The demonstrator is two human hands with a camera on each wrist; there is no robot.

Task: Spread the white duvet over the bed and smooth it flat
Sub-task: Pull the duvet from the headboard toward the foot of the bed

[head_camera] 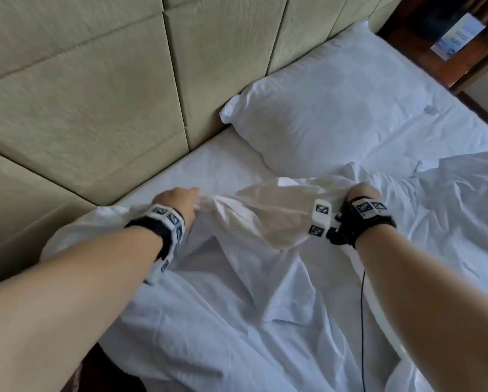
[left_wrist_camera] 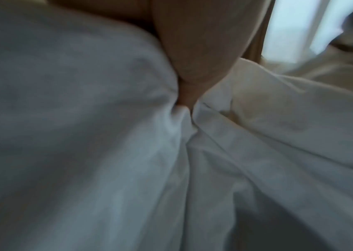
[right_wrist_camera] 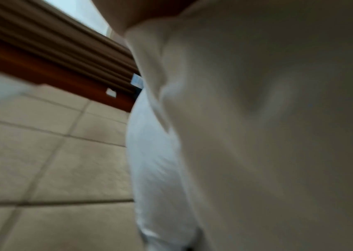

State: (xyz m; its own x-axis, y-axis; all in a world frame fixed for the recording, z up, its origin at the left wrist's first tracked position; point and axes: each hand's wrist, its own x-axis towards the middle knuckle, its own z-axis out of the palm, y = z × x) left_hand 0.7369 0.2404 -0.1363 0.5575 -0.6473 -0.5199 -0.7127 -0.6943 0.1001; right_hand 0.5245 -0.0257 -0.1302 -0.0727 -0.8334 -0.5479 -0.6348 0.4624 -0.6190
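Note:
The white duvet [head_camera: 251,292] lies rumpled across the bed [head_camera: 197,168], its top edge lifted between my two hands. My left hand [head_camera: 177,203] grips that edge near the headboard side; in the left wrist view the fingers [left_wrist_camera: 192,71] pinch a bunched fold of the duvet [left_wrist_camera: 179,118]. My right hand [head_camera: 361,192] clutches the same edge further right, just below the pillow, fingers curled into the cloth. The right wrist view is filled by blurred duvet fabric [right_wrist_camera: 257,135]. The stretch of edge between the hands hangs slack and creased.
A white pillow [head_camera: 330,106] lies at the head of the bed. A beige padded headboard [head_camera: 95,80] runs along the left and back. A dark wooden nightstand [head_camera: 446,43] with a printed card stands at the top right. A thin black cable [head_camera: 363,306] hangs from my right wrist.

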